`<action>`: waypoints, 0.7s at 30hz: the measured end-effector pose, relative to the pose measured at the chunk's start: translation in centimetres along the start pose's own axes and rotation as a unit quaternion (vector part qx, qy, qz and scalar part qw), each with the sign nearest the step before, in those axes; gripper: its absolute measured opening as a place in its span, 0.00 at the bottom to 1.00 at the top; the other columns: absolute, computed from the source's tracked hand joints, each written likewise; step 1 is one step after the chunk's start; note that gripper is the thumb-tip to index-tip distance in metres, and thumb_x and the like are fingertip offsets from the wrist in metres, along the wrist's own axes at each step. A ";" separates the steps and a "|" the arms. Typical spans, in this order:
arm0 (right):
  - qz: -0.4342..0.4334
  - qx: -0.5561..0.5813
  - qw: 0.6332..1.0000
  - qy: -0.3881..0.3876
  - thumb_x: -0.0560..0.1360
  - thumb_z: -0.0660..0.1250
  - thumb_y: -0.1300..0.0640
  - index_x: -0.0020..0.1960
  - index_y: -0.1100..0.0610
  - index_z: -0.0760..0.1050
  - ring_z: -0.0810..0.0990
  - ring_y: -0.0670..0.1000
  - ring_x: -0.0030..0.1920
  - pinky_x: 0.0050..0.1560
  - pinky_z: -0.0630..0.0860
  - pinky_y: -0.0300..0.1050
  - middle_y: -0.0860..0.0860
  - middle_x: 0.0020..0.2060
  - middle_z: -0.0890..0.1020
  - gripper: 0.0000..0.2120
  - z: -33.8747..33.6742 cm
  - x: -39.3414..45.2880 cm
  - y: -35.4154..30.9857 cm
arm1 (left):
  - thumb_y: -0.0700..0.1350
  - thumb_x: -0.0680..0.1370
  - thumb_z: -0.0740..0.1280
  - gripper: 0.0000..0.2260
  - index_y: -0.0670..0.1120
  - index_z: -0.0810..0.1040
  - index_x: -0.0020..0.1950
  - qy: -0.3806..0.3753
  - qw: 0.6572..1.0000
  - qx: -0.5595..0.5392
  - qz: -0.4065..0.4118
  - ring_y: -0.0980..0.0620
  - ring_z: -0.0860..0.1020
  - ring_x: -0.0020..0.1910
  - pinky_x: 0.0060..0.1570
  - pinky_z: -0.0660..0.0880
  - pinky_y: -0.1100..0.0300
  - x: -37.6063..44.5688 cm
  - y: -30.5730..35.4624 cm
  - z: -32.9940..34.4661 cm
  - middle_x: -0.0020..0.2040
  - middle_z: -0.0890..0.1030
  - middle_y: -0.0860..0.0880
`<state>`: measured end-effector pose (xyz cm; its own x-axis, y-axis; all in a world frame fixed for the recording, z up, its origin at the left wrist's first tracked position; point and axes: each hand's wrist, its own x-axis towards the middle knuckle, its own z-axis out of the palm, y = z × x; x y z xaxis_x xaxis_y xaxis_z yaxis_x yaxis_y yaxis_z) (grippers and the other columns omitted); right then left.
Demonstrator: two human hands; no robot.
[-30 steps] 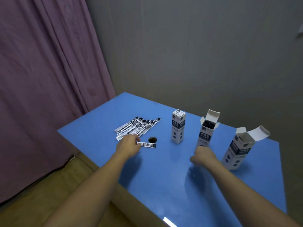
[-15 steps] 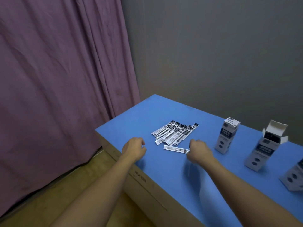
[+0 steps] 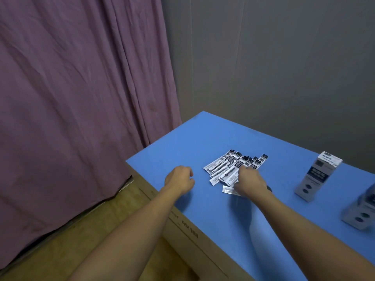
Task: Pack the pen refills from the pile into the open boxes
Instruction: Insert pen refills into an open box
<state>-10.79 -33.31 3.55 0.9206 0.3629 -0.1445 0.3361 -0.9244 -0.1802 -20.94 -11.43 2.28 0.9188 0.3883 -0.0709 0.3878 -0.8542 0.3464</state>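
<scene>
Reaching over the pile of refills (image 3: 235, 168) on the blue worktop (image 3: 213, 209), right hand (image 3: 250, 183) covers its near edge, fingers hidden, grip can't tell. Left hand (image 3: 180, 180) curled, holding nothing, beside the pile. Closed box (image 3: 316, 176) stands well right; another box (image 3: 361, 211) at the edge.

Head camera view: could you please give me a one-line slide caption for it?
Right hand reaches into the pile of pen refills on the blue table; left hand waits curled.
</scene>
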 end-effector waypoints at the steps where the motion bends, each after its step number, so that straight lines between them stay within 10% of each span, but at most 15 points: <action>1: 0.004 0.004 1.000 0.002 0.73 0.65 0.59 0.58 0.58 0.70 0.73 0.58 0.60 0.49 0.72 0.48 0.56 0.58 0.74 0.14 0.0 0.9 -0.1 | 0.46 0.79 0.63 0.12 0.49 0.78 0.61 -0.003 1.000 -0.004 0.000 0.48 0.77 0.56 0.51 0.76 0.55 1.0 0.0 0.0 0.59 0.77 0.49; 21: 0.064 0.056 0.996 0.019 0.74 0.66 0.60 0.63 0.57 0.69 0.73 0.57 0.61 0.53 0.75 0.50 0.55 0.60 0.73 0.19 -2.4 12.0 3.0 | 0.52 0.78 0.69 0.14 0.47 0.76 0.59 -0.093 0.994 0.026 0.049 0.46 0.75 0.58 0.54 0.75 0.53 15.8 6.7 4.7 0.59 0.74 0.48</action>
<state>1.72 -31.98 3.61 0.9621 0.2355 -0.1374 0.1922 -0.9433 -0.2708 -3.49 -12.62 -0.91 0.9480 0.2362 -0.2131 0.2950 -0.9035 0.3109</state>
